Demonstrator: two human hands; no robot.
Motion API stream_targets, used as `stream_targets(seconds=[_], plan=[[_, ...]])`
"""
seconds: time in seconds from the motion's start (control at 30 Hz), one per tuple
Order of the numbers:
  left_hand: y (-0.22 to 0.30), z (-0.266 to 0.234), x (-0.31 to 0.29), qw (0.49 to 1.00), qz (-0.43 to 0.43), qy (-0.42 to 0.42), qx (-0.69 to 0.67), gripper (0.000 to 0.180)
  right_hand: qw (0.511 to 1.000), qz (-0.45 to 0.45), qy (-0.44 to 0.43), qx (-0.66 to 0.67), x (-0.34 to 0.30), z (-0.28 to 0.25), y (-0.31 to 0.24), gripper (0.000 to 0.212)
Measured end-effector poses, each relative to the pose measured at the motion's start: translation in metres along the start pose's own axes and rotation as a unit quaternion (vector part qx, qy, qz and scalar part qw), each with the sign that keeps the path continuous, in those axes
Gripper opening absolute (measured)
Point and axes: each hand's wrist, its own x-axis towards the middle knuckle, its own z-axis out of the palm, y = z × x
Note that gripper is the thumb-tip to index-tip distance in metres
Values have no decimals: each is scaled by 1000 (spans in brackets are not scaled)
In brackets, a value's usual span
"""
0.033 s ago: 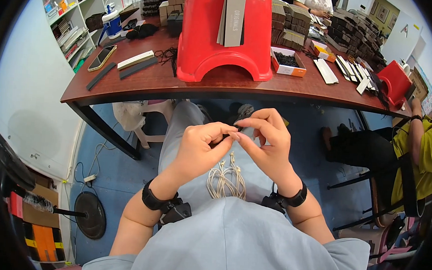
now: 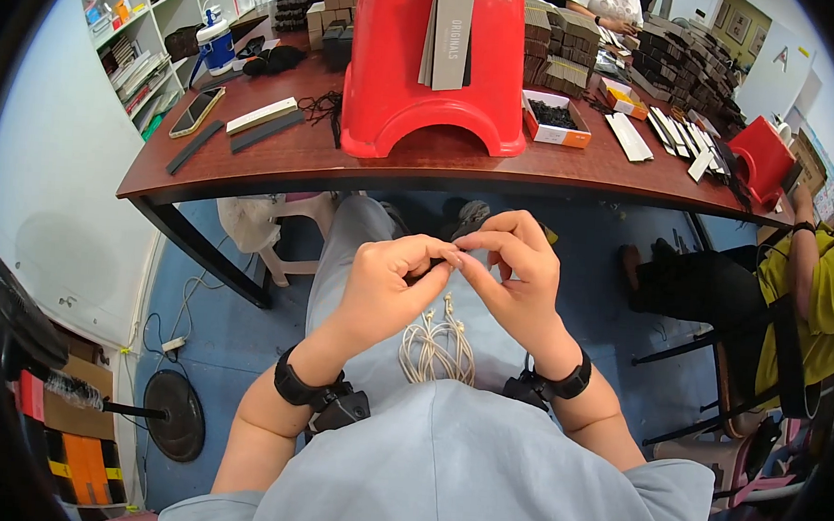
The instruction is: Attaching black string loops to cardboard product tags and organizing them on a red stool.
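Observation:
My left hand (image 2: 395,283) and my right hand (image 2: 517,271) meet fingertip to fingertip above my lap. Each is closed in a pinch of thumb and forefinger. A bit of something dark shows by the fingertips, too small and covered to name. On my lap below lies a looped bundle of cream cords (image 2: 438,350) with knotted ends. Beyond my hands, on the table, stands an upturned red plastic stool (image 2: 432,118), with a few grey and black hang tags (image 2: 452,48) against its front.
The dark red table (image 2: 280,161) carries a phone (image 2: 198,111), grey strips, a box of small black pieces (image 2: 556,121) and stacked tags (image 2: 567,64). A fan stand base (image 2: 174,416) is on the left floor. A person in yellow-green (image 2: 820,304) sits at right.

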Motion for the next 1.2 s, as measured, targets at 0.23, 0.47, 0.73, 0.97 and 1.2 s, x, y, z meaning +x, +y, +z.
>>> stream_targets(seconds=[0.23,0.47,0.73,0.97,1.2], plan=[[-6,2,4,959,-153,-17,-237,13,990,-106,71,-57,-4,7,2,12],[-9,-2,2,855,-169,-96,-481,18,982,-149,108,-46,-5,7,0,19],[-4,-5,6,842,-182,-95,-499,16,975,-180,120,-44,-5,9,4,24],[7,-14,8,887,-165,-108,-416,14,844,313,-86,426,6,-8,12,22],[8,-10,5,981,-22,-63,-183,14,786,317,-143,511,2,-12,7,20]])
